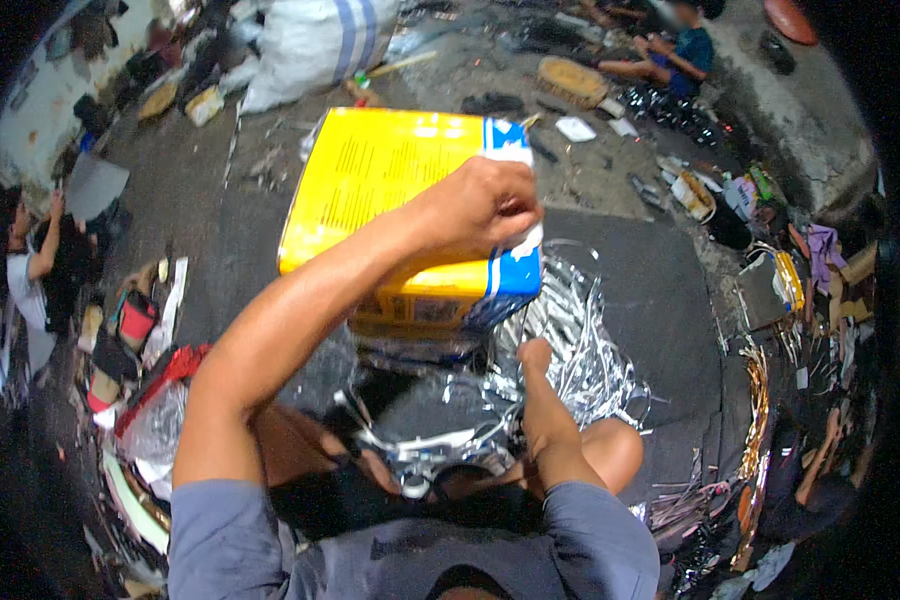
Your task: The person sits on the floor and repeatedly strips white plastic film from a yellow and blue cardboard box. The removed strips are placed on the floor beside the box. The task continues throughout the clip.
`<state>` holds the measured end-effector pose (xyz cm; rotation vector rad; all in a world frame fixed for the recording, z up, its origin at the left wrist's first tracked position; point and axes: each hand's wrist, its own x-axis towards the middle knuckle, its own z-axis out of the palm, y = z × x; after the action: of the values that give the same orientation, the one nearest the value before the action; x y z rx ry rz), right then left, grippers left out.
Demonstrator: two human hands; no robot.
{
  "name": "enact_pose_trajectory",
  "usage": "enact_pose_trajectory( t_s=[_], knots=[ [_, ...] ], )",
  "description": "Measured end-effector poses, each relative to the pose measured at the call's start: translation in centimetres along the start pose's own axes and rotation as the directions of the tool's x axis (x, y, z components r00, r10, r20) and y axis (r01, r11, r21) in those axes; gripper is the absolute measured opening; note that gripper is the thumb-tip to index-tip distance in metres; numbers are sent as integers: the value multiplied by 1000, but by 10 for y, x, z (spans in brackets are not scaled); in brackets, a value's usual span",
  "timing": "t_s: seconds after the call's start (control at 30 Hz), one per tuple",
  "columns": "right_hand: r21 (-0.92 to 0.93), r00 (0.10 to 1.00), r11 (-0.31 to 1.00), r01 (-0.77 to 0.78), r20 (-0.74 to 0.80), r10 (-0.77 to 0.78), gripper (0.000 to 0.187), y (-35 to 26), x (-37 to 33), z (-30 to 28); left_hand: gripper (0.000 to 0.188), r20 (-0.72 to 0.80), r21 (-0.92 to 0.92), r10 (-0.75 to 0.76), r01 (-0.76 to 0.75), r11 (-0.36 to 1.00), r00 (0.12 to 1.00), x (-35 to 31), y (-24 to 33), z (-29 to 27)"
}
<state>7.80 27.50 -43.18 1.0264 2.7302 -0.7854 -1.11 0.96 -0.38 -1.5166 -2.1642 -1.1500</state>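
A large yellow and blue box (pixel 370 190) stands in front of me, with dark printed lines on its top. My left hand (pixel 500 203) is over its right end, arm stretched across the top. The fingers are curled closed, and what they hold, if anything, is hidden. Lower, by the box's near right corner, my right hand (pixel 535 352) is closed beside a heap of shiny silver strips (pixel 590 350). I cannot make out what it grips. More silver strips (pixel 450 440) lie near my folded legs.
A white sack with blue stripes (pixel 315 45) stands at the back. Gold strips (pixel 755 410) and mixed scraps lie to the right. Red material (pixel 175 375) and clear plastic (pixel 155 425) lie to the left. Other people (pixel 680 50) sit around, at the back right and both sides.
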Motion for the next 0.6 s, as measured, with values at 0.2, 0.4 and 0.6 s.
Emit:
enact_pose_trajectory(
  t_s=[0.2, 0.4, 0.6],
  knots=[
    [-114, 995, 991, 69, -63, -77, 32, 27, 15, 13, 7, 34, 121, 216, -219, 968, 976, -2, -14, 5],
    [-327, 988, 942, 74, -107, -114, 27, 58, 38, 8, 8, 7, 217, 305, -299, 929, 952, -5, -12, 11],
    [-827, 912, 459, 326, 147, -383, 24, 95, 34, -11, 22, -25, 471, 333, -282, 836, 943, -7, -10, 14]
  ],
)
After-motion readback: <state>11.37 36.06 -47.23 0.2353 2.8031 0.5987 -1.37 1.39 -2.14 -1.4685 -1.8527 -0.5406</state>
